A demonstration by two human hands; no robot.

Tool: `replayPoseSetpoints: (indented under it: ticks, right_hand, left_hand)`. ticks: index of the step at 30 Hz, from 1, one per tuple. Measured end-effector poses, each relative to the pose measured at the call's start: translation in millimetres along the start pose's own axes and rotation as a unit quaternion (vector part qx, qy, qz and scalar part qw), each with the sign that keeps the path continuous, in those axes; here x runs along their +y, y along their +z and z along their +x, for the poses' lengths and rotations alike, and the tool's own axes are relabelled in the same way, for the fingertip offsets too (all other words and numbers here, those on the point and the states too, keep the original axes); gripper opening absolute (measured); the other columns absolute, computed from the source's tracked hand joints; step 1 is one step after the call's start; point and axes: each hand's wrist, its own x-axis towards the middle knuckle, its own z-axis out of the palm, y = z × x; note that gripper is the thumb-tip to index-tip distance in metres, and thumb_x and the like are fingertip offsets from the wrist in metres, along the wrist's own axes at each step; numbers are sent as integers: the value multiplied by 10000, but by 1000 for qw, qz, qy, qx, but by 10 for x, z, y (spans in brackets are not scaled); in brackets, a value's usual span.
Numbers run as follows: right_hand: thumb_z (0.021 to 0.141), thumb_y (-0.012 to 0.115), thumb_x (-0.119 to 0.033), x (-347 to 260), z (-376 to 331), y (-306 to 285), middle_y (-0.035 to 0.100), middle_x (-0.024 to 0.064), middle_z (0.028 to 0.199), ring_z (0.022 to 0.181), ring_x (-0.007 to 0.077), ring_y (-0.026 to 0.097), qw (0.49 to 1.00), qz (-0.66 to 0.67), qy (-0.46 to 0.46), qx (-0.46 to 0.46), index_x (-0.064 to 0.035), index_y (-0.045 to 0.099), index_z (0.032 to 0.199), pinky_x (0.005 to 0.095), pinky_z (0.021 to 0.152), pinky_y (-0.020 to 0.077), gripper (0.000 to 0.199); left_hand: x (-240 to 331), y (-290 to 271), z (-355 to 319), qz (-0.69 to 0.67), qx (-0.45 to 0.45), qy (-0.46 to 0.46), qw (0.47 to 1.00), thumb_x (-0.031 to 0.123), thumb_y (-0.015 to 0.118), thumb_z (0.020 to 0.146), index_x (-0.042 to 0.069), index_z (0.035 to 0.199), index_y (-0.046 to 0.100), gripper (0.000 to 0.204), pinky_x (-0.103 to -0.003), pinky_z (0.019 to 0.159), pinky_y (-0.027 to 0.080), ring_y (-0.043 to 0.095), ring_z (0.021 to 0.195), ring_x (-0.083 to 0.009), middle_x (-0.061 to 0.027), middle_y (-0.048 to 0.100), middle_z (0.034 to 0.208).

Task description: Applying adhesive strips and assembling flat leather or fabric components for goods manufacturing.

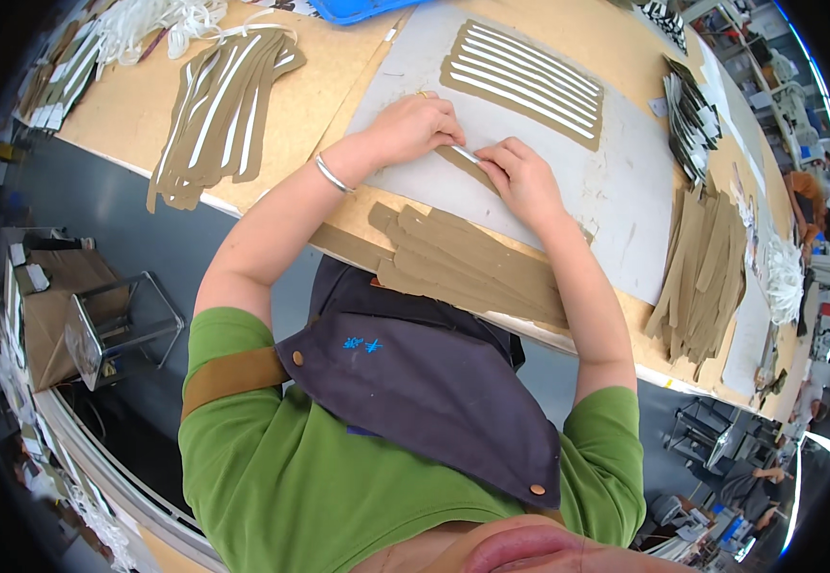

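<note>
My left hand and my right hand press side by side on a narrow olive-brown strip with a white band, which lies on a grey mat. Both hands pinch the strip with their fingertips. A silver bangle sits on my left wrist. Beyond my hands, a row of finished olive strips with white bands lies flat on the mat. A pile of plain olive strips rests at the near table edge, just below my hands.
More olive-and-white strips lie at the left on the wooden table. A stack of plain olive strips sits at the right, folded pieces behind it. White tape lies far left. A blue tray stands at the back.
</note>
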Motion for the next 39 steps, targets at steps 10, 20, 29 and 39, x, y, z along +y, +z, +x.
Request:
replayPoseSetpoints:
  ticks: [10, 20, 29, 39]
  right_hand:
    - [792, 703, -116, -42, -72, 19, 593, 11, 833, 812, 200, 617, 988, -132, -68, 51, -146, 720, 932, 344, 654, 540, 144]
    - [830, 691, -146, -38, 104, 66, 592, 25, 855, 863, 223, 615, 990, -118, -68, 37, -130, 686, 926, 341, 708, 534, 97]
    - [829, 718, -154, 33, -672, -402, 616, 43, 882, 863, 246, 619, 995, -102, 4, 2, -113, 685, 949, 367, 708, 534, 131]
    - [832, 709, -160, 22, -228, -64, 609, 30, 880, 888, 234, 617, 993, -111, -16, 48, -118, 676, 914, 357, 716, 535, 98]
  left_hand:
    - [-42, -68, -270, 235, 70, 87, 965, 99, 644, 777, 161, 963, 744, 220, -340, 856, 463, 576, 1022, -184, 19, 617, 1053]
    - [464, 166, -273, 203, -29, -33, 978, 275, 638, 903, 28, 1254, 558, 437, -410, 926, 436, 574, 1084, -291, -122, 541, 1217]
    - [847, 148, -268, 245, -121, -34, 961, 587, 514, 918, 185, 1446, 459, 666, -591, 1039, 315, 405, 1341, -411, -164, 472, 1395]
    - [761, 281, -270, 206, -26, -28, 978, 417, 638, 892, 28, 1368, 470, 638, -471, 1015, 380, 460, 1300, -319, -150, 505, 1337]
